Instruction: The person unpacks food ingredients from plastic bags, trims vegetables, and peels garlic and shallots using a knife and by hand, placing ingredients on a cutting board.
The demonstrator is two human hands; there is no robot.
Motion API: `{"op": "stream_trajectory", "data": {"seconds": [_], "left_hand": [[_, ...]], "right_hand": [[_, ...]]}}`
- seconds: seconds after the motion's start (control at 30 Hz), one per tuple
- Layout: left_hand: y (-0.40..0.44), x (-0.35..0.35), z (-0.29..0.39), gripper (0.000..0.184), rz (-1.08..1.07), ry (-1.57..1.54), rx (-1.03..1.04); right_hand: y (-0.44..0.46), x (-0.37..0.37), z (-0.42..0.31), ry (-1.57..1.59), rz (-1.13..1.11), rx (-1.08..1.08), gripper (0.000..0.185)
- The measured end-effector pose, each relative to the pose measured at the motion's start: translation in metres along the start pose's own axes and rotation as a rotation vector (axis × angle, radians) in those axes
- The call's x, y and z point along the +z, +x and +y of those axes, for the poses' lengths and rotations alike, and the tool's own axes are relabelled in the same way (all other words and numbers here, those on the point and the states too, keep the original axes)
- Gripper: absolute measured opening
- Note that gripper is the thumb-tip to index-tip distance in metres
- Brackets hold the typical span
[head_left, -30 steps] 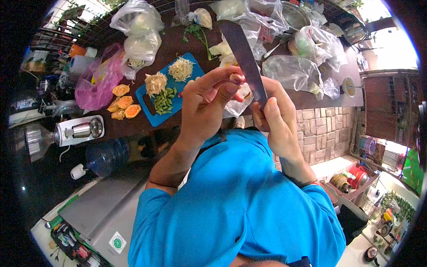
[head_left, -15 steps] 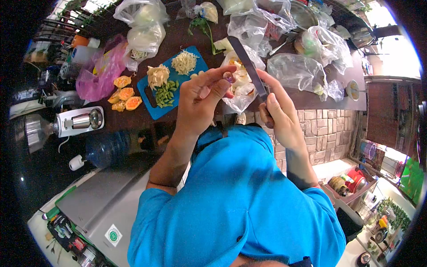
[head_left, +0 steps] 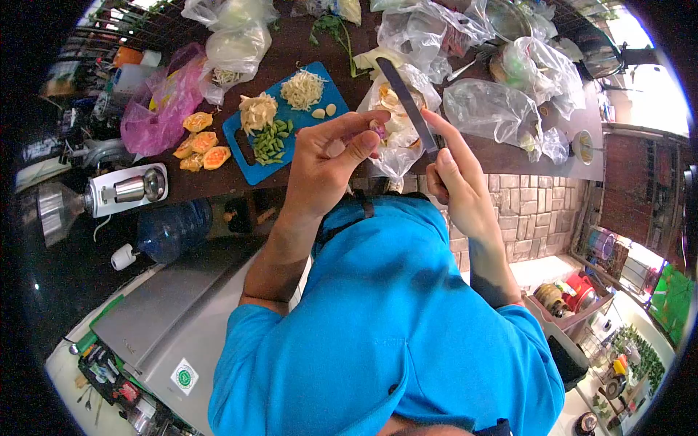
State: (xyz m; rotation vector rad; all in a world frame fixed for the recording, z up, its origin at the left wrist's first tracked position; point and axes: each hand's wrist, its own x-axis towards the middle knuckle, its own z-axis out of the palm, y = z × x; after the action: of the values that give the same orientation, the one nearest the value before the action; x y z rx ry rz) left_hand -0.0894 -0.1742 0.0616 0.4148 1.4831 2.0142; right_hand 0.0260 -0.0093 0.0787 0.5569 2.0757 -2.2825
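My left hand [head_left: 320, 160] is closed, pinching a small purple-and-white shallot [head_left: 376, 129] between thumb and fingers. A pale rounded shape shows by the curled fingers; I cannot tell what it is. My right hand [head_left: 459, 174] grips a knife [head_left: 404, 96] by its handle, index finger along the blade, which points up and away beside the shallot. Below the hands lies an open plastic bag [head_left: 392, 156] with pale peelings. The blue cutting board [head_left: 243, 171] carries sliced green pieces [head_left: 273, 143], pale slices [head_left: 258, 113], shredded white strips [head_left: 302, 90] and two garlic cloves [head_left: 324, 112].
Orange cut pieces [head_left: 200, 147] and a pink plastic bag [head_left: 156, 120] sit left of the board. Clear plastic bags [head_left: 483, 109] cover the table's right side. A white-based appliance [head_left: 127, 190] stands at left, above a blue water bottle [head_left: 174, 227].
The view has shifted slightly, showing the garlic cloves on the board more fully. Both hands keep their holds; the knife and shallot have barely moved.
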Motion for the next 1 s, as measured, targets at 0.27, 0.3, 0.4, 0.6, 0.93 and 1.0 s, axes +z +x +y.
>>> {"op": "stream_trajectory", "data": {"seconds": [0.27,0.3,0.4,0.6,0.93,1.0], "left_hand": [[0.005,0.004,-0.001,0.026,-0.063,0.012,0.097],[0.005,0.004,-0.002,0.026,-0.064,0.012,0.096],[0.006,0.008,-0.001,0.027,-0.072,0.08,0.221],[0.005,0.012,0.005,0.027,-0.03,0.153,0.239],[0.004,0.012,0.005,0.028,-0.008,0.328,0.383],[0.004,0.013,0.006,0.028,-0.003,0.376,0.404]], "right_hand": [[-0.008,0.004,-0.016,0.176,-0.118,-0.088,0.046],[-0.008,0.006,-0.018,0.177,-0.116,-0.088,0.046],[-0.006,0.011,-0.022,0.049,-0.093,-0.126,0.049],[-0.003,0.01,-0.022,0.007,-0.14,-0.152,0.051],[-0.006,0.01,-0.029,0.102,-0.147,-0.112,0.047],[-0.007,0.009,-0.029,0.116,-0.156,-0.122,0.046]]}}
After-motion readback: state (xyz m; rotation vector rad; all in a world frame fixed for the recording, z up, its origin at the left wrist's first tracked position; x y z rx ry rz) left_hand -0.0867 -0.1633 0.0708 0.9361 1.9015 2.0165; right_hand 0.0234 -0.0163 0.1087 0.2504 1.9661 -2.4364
